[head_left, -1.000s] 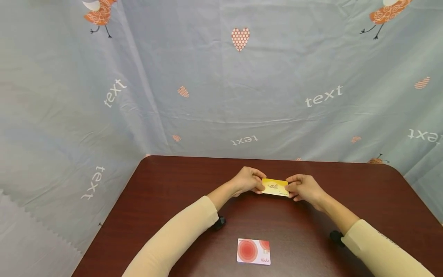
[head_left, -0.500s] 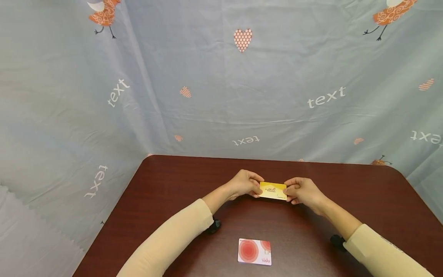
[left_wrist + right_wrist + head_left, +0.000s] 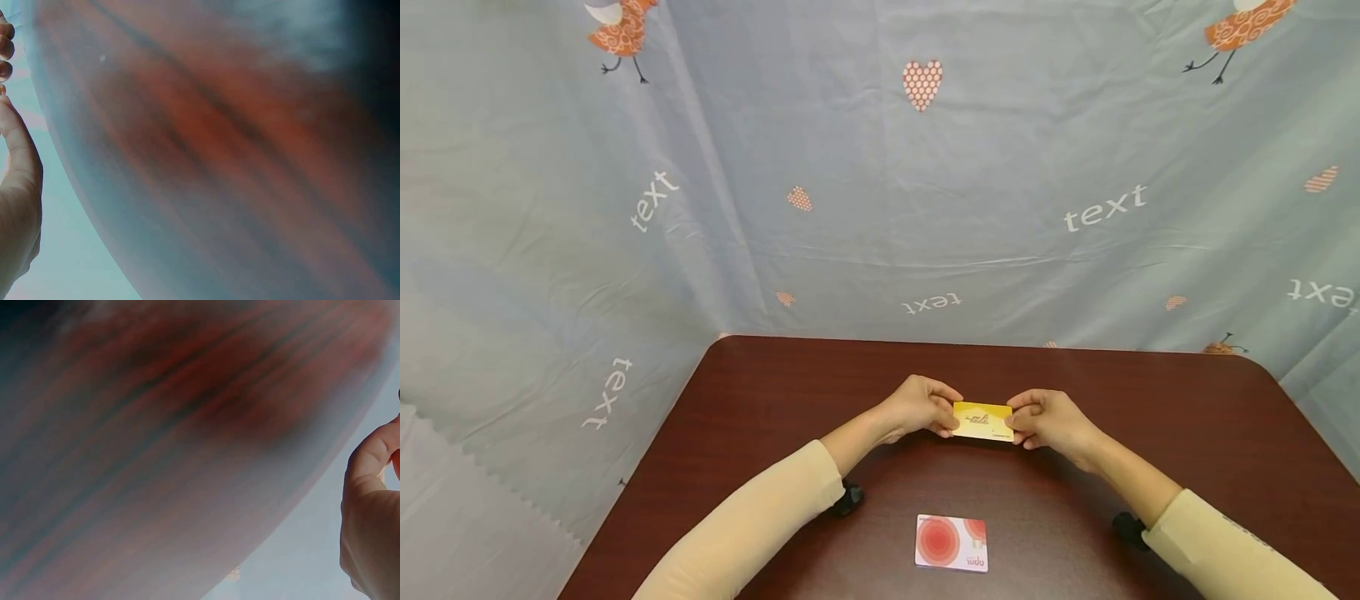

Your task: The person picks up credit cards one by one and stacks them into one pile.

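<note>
Between both hands, over the far half of the table in the head view, is a yellow card [image 3: 982, 422] with a small dark drawing on it. My left hand [image 3: 917, 408] pinches its left edge with thumb and fingers. On the opposite edge, my right hand [image 3: 1051, 423] pinches it the same way. Nearer to me a white card with red circles [image 3: 951, 542] lies flat on the table, touched by neither hand. Only part of the left hand [image 3: 19, 169] shows in the left wrist view, and part of the right hand [image 3: 372, 506] in the right wrist view.
The dark reddish-brown table [image 3: 805, 375] has rounded far corners. Behind it and along the left hangs a grey-blue curtain [image 3: 850, 167] printed with hearts, birds and lettering. A dark wrist device [image 3: 848, 497] sits under the left sleeve, another [image 3: 1129, 530] under the right.
Both hands have brought the yellow card a little toward me and slightly left, keeping their pinch on it. The red-and-white card has stayed in place.
</note>
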Action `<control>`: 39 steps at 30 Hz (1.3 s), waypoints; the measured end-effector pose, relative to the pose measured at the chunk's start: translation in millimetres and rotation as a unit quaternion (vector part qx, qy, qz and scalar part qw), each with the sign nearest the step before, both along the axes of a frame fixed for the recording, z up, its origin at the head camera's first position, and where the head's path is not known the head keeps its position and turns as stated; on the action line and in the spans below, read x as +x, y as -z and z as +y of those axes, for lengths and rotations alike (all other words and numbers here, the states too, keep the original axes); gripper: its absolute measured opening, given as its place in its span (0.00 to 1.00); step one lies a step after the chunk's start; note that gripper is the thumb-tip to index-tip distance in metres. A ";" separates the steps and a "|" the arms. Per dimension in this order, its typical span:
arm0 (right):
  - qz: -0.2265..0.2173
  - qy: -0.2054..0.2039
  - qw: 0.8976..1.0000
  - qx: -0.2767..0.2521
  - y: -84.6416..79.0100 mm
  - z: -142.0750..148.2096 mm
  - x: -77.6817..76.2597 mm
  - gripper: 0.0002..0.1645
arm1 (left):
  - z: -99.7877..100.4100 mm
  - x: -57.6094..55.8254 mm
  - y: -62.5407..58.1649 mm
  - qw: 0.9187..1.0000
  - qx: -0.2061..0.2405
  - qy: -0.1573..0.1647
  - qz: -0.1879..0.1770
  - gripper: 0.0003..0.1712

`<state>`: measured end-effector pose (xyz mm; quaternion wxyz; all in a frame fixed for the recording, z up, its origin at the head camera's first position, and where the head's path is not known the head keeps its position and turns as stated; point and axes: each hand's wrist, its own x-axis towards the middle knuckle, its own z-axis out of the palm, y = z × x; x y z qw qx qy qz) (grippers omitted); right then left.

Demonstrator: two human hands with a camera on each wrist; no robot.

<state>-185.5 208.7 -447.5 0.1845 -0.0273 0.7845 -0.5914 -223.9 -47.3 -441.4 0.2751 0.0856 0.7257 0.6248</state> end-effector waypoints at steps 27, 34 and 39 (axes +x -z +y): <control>-0.015 -0.031 0.999 -0.024 -3.6 -18.6 20.9 0.21 | -22.0 32.1 -11.5 1.000 -0.002 -0.001 -0.004 0.23; -0.016 -0.053 0.998 -0.038 -3.3 -25.2 27.9 0.22 | -32.1 44.0 -10.1 1.000 -0.008 -0.002 -0.008 0.24; -0.020 -0.069 0.996 -0.047 -3.7 -29.1 34.0 0.23 | -38.5 51.6 -8.6 1.000 -0.001 -0.001 -0.014 0.23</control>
